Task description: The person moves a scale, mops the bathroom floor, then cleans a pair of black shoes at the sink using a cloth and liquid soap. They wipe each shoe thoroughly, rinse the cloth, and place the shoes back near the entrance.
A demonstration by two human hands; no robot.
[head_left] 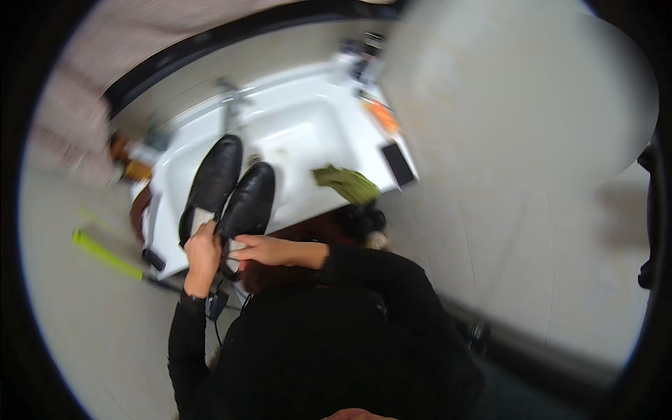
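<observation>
Two black leather shoes lie side by side over the left part of a white sink, toes pointing away from me. The left shoe reaches farther than the right shoe. My left hand is closed at the heel opening of the left shoe, where a pale lining shows. With fingers pinched at its heel, my right hand holds the right shoe from the right side. Blur hides the exact finger contact on both shoes.
A green cloth drapes over the sink's front edge. On the right rim lie a dark phone-like rectangle and an orange item. The faucet stands behind the shoes. A yellow-green handle slants at the left.
</observation>
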